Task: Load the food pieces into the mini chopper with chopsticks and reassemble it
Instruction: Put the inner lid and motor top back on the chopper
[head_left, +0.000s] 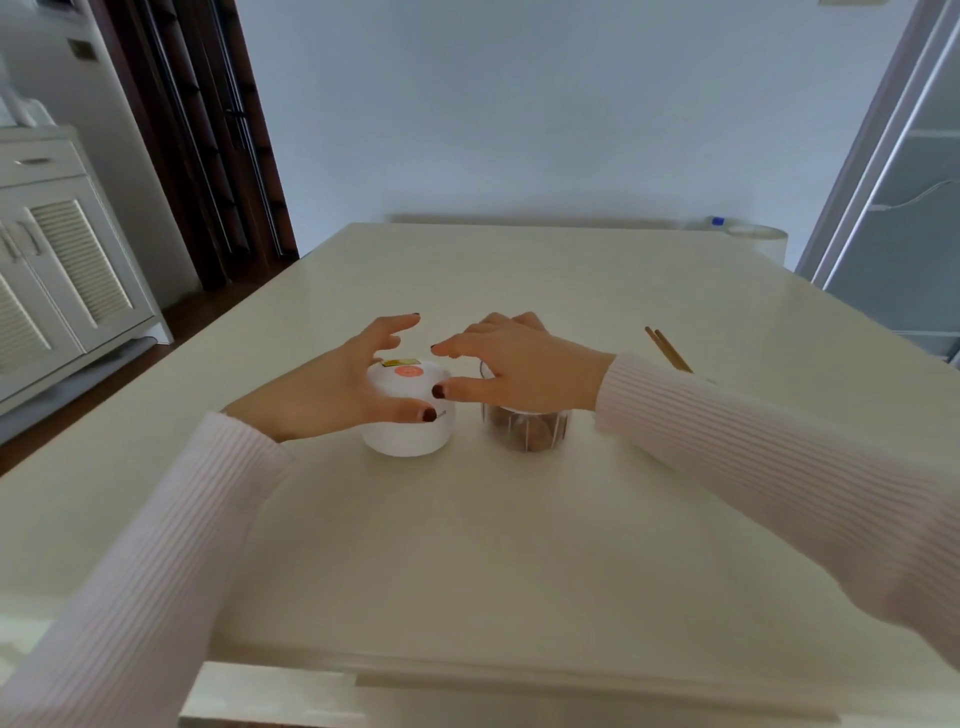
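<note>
Two arms in pale ribbed sleeves (171, 545) reach in from the near corners over the cream counter (467, 571), meeting just past its middle. The left hand (337, 384) comes from the near left, palm turned inward, its fingers (397, 325) spread wide and curved around the white motor lid (410, 431); the thumb lies against the lid's near side, and whether the other fingers touch it cannot be told. The right hand (511, 364) comes from the right, palm down, fingers loosely splayed and empty, hovering over the open top of the clear chopper bowl (524, 428), thumb stretched left toward the lid. The lid is a squat rounded cap standing upright, with an orange round sticker and a small yellow label on top. Just to its right, close but apart, stands the bowl with brown food pieces (535, 436) inside. Farther right lies a pair of wooden chopsticks (667, 349), partly hidden by the right sleeve.
</note>
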